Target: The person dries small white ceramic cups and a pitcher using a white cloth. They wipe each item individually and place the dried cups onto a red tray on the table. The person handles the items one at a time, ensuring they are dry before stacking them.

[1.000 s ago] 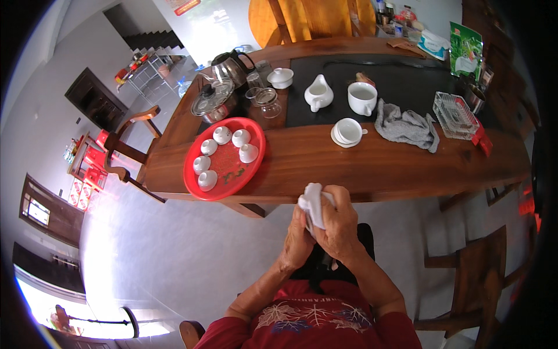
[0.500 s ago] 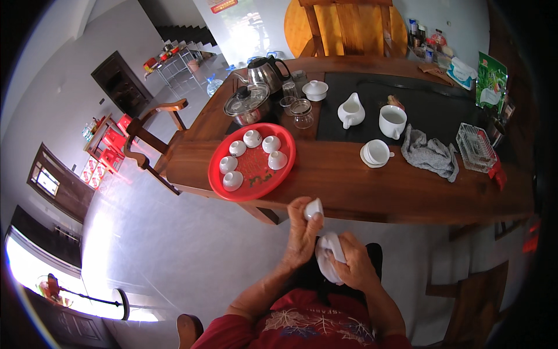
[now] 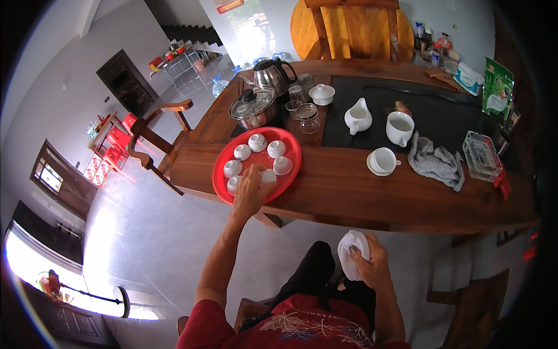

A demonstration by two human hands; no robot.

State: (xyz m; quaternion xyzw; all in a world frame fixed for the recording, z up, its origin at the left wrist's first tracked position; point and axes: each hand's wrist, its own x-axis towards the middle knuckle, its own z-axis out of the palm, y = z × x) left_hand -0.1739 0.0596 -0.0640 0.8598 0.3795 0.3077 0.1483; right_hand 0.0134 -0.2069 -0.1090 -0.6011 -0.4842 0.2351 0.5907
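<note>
Over the near part of a round red tray point(image 3: 290, 185), my left hand point(image 3: 250, 192) grips a small white teacup point(image 3: 268, 177). Several more white teacups point(image 3: 257, 142) sit upside down around the tray, one of them partly behind my hand. Low in front of my lap, off the table, my right hand point(image 3: 372, 263) is closed on a white cloth point(image 3: 351, 253) bunched between thumb and fingers.
On the wooden table point(image 3: 349, 198) stand a steel pot point(image 3: 253, 109), a kettle point(image 3: 268, 74), a glass jar point(image 3: 308, 121), a lidded bowl point(image 3: 321, 95), a white pitcher point(image 3: 358, 117), a mug point(image 3: 400, 129), a cup on a saucer point(image 3: 382, 161), a grey cloth point(image 3: 435, 162) and a glass tray point(image 3: 481, 157).
My left hand has carried the teacup from in front of my lap forward and left to the tray. My right hand has shifted slightly right with the white cloth.
</note>
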